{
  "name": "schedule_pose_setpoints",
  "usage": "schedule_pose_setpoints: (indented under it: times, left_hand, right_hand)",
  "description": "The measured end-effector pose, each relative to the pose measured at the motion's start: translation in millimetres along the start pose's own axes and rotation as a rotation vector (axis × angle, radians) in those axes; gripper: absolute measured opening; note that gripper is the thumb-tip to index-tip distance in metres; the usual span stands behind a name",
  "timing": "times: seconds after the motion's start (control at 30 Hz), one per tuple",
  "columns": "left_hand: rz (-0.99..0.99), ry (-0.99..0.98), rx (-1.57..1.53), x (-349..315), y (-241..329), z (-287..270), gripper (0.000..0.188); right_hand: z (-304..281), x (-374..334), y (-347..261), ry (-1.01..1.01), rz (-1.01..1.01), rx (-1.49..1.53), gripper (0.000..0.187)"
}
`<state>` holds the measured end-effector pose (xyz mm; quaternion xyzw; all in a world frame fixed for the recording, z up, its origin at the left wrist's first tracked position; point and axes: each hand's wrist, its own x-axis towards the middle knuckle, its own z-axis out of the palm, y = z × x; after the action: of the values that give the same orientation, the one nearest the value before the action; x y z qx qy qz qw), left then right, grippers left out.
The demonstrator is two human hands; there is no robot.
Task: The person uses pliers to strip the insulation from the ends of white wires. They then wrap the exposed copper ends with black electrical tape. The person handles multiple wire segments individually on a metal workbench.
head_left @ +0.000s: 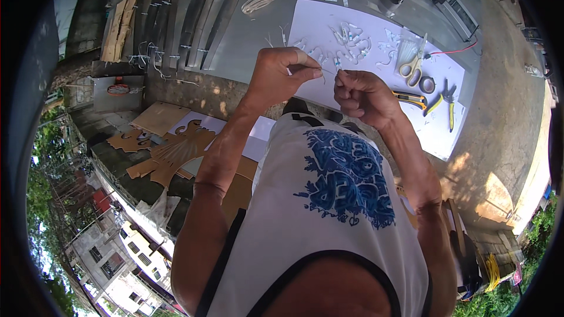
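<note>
My left hand [281, 79] is closed in a pinch on a thin pale string [327, 72] that spans the small gap between my hands. Thumb and fingers of my right hand [371, 98] are pinched beside a small white piece with a bluish mark [337, 63], which appears to be at the string's end. Beneath both hands lies a large white sheet [376, 20]. A cluster of similar small white pieces [351, 36] is spread on it. Right of my right hand lie scissors [415, 63], a dark tape roll [427, 85], a yellow utility knife [410, 100] and yellow-handled pliers [445, 105].
A string bundle [258, 2] and a metal can [390, 0] stand on the grey tabletop [247, 38]. Dark strips [205, 20] and a wooden slat [120, 29] lie at the far left. Brown cardboard cutouts [170, 155] lie lower left. A red wire [458, 51] crosses the right side.
</note>
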<state>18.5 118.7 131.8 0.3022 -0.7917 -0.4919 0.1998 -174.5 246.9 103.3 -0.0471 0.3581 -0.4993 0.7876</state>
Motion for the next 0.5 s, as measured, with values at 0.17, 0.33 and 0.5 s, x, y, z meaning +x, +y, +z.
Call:
schedule_pose_setpoints:
  times: [0.17,0.33,0.5]
  left_hand:
    - [-0.261,0.098,-0.378,7,-14,-15,0.007]
    - [-0.319,0.083,-0.455,16,-29,-30,0.010]
    - [-0.310,-0.005,-0.443,23,-41,-55,0.010]
  right_hand:
    - [27,21,15,0.413,-0.827,-0.841,0.029]
    - [50,57,21,0.488,-1.298,-1.584,0.034]
    - [57,88,20,0.539,-1.303,-1.577,0.011]
